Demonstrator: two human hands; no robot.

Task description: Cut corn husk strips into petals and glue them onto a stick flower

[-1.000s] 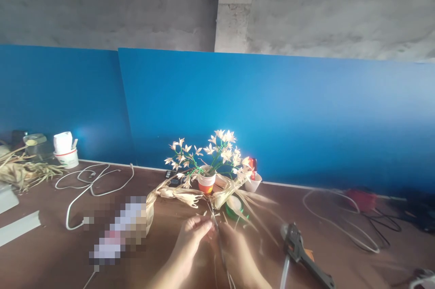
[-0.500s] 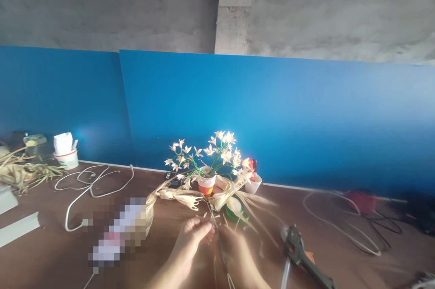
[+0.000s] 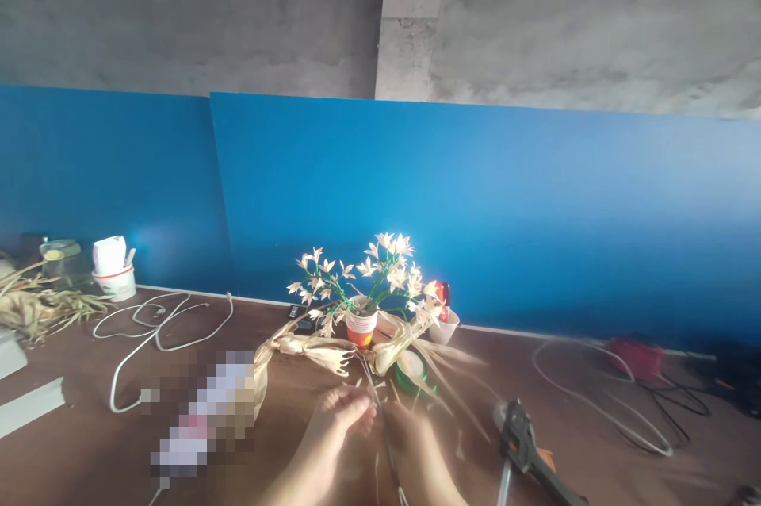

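My left hand and my right hand meet low in the middle of the view, over a brown table. Both are closed in a pinch around a thin dark wire stem that runs between them, up toward the flowers. Just behind my hands lie dried pale husk strips. A paper cup holds a bunch of small cream handmade flowers on green stems.
A glue gun lies to the right of my hands. White cables loop at left and right. A green tape roll, a white cup, a tub and dried husks stand about. A blue board backs the table.
The view has tilted slightly, so everything sits a little lower. My hands keep pinching the wire stem in about the same place.
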